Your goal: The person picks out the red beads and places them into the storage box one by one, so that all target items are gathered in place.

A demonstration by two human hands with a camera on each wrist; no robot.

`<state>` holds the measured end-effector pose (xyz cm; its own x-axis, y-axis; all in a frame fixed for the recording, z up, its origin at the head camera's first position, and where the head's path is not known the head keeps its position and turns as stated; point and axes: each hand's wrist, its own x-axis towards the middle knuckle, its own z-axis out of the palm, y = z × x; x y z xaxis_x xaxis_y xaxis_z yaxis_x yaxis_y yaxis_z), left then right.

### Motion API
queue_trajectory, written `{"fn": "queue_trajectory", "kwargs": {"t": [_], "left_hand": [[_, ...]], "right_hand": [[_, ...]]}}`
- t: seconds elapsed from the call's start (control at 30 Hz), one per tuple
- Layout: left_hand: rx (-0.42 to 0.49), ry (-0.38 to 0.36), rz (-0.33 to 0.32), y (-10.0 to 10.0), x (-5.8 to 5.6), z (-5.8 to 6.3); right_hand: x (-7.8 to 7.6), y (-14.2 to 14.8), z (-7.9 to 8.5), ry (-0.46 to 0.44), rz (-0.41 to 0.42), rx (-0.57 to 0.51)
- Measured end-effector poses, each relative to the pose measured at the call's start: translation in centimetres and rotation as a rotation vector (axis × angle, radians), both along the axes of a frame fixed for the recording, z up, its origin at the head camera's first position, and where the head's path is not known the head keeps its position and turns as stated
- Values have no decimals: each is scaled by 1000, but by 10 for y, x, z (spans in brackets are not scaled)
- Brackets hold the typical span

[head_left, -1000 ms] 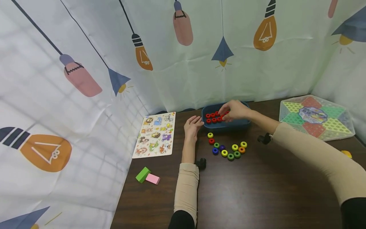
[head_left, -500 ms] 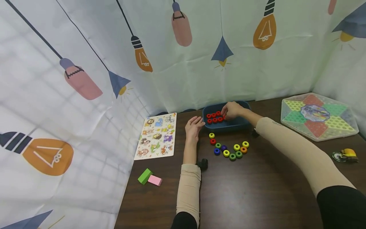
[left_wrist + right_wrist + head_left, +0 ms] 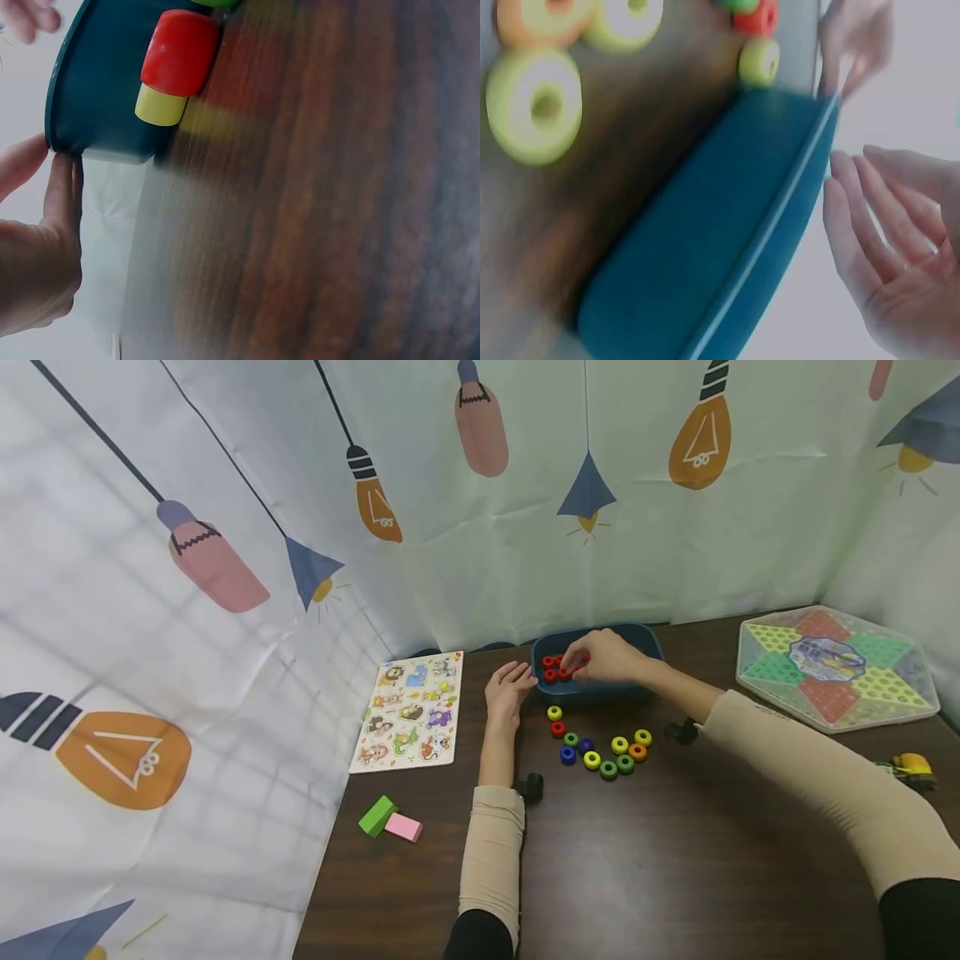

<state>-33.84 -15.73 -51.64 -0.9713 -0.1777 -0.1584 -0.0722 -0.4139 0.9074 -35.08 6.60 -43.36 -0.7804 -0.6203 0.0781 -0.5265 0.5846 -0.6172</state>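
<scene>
In the head view, a dark blue bin stands against the backdrop, with several red ring-shaped beads grouped at its left end. My left hand touches the bin's left end; the left wrist view shows its fingertips against the outside of the rim. Over the bin is my right hand, fingers bent loosely downward beside the red beads. Nothing shows between those fingers in the right wrist view, though the bin wall hides the beads there. Several yellow, green, blue, purple, orange and red beads lie before the bin.
An animal picture board lies left of the bin. Nearer on that side are a green block and a pink block. A hexagonal game board sits at right, with a small yellow-topped toy beside the right sleeve.
My right hand has dipped into the bin toward the right of the red beads, then shifted left over them, covering some. My left hand has stayed at the bin's end.
</scene>
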Motion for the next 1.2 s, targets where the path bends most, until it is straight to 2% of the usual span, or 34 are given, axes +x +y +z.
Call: {"fn": "queue_trajectory", "kwargs": {"t": [0.13, 0.27, 0.37, 0.47, 0.6, 0.77, 0.93, 1.03, 1.2], "left_hand": [[2, 7, -5, -1, -1, 2], [13, 3, -10, -1, -2, 2], [20, -2, -13, -1, -1, 2], [22, 2, -19, 0, 0, 2], [20, 2, -24, 1, 1, 4], [14, -4, -33, 1, 1, 5], [7, 5, -27, 0, -1, 5], [10, 3, -14, -1, -1, 4], [14, -10, -14, -1, 1, 3]], "right_hand": [[20, -17, -9, 34, 163, 35], [32, -33, -27, 61, 263, 90], [37, -41, -41, 79, 273, 140], [38, -45, -52, 73, 245, 178], [37, -44, -57, 58, 232, 171], [34, -36, -44, 44, 269, 99], [25, -24, -15, -137, 281, 45], [14, -16, 2, -230, 247, 29], [-9, 4, 16, -267, 121, 27]]}}
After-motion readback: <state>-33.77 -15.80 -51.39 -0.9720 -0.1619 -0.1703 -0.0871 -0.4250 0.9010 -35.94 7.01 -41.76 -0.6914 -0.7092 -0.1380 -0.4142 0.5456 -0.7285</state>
